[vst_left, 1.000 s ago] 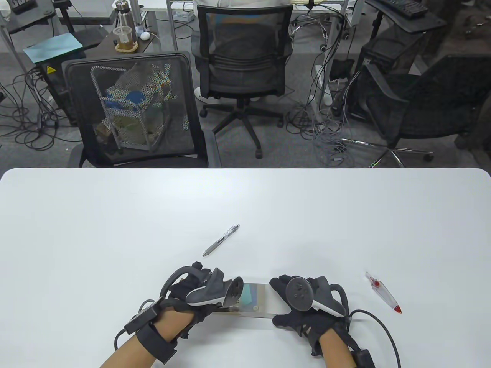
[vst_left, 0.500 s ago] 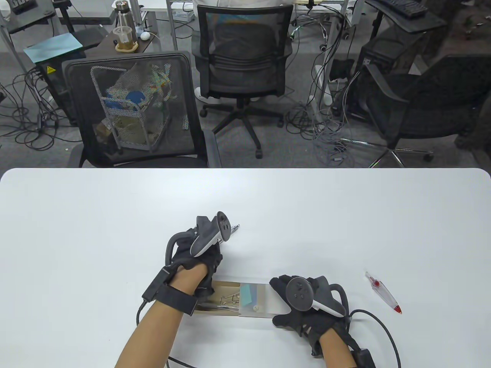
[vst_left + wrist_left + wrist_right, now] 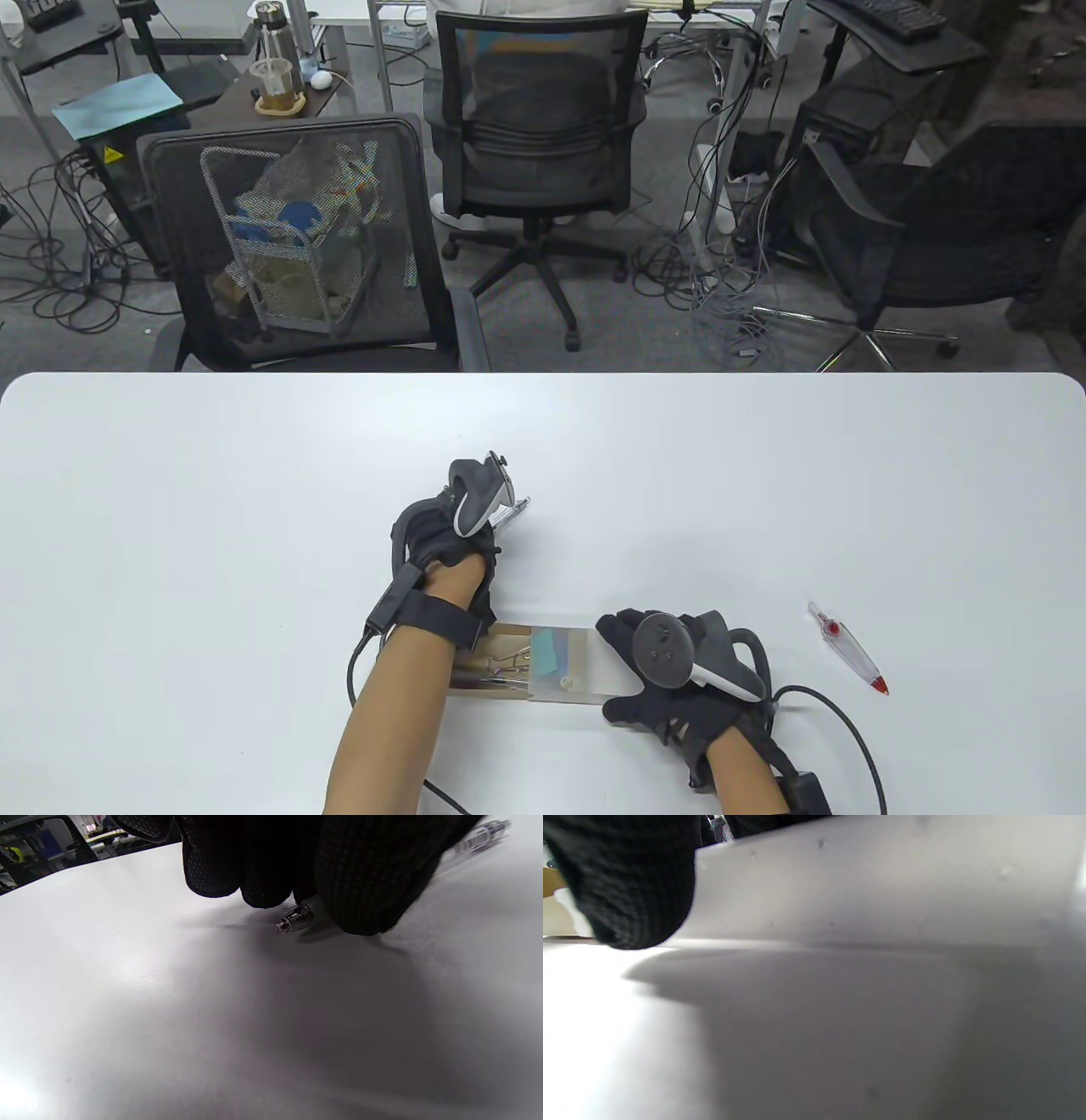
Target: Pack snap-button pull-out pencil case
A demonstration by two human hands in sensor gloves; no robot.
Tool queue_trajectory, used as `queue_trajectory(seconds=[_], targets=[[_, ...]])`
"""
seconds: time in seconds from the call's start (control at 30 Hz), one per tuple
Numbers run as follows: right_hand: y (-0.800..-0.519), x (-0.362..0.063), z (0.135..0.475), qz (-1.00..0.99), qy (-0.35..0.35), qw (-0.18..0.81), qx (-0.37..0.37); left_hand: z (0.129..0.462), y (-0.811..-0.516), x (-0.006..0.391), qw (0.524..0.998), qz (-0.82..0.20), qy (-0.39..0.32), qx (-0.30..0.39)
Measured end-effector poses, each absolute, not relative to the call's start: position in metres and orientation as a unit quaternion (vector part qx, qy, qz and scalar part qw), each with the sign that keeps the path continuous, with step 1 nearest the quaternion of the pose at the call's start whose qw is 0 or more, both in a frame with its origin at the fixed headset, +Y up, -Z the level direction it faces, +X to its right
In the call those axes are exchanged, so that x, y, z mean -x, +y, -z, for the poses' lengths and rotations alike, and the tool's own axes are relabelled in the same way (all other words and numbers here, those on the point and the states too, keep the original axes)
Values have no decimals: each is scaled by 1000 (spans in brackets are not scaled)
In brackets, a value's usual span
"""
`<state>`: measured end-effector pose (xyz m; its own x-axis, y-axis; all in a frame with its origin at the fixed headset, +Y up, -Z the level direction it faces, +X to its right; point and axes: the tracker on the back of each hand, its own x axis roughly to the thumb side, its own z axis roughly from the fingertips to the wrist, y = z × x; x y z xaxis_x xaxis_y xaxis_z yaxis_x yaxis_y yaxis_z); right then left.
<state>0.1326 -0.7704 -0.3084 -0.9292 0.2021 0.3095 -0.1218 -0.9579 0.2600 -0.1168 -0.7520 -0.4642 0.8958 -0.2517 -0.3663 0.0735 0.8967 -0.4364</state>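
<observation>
- At lower centre the pencil case (image 3: 543, 666) is steadied by the right hand (image 3: 679, 671), gripping its clear sleeve; the drawer is now pulled out leftward
- Further up, at centre, the left hand (image 3: 445, 535) has left the case; its fingers (image 3: 365, 878) are closed around the pen (image 3: 295, 918), next for packing
- The red pen (image 3: 848, 649) is left at the right

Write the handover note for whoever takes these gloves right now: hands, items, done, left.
Left hand: fingers closed around the grey pen on the table; not lifted.
Right hand: rests on the pencil case sleeve, steadying it.
Done: the case's tray is pulled out to the left, with metal clips and a pen-like item inside.
Left: put the grey pen in the tray, fetch the red-tipped pen lying to the right, slide the tray shut, snap the button.
</observation>
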Motion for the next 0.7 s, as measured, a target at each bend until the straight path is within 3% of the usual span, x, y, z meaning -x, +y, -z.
queue_trajectory(seconds=[0.4,0.7], targets=[[-770,-133,309,-975,119,83,-169,454,-739,131,962,17,184,201],[-771,-133,308,-975,119,82,-168,418,-676,151,986,-52,87,132]])
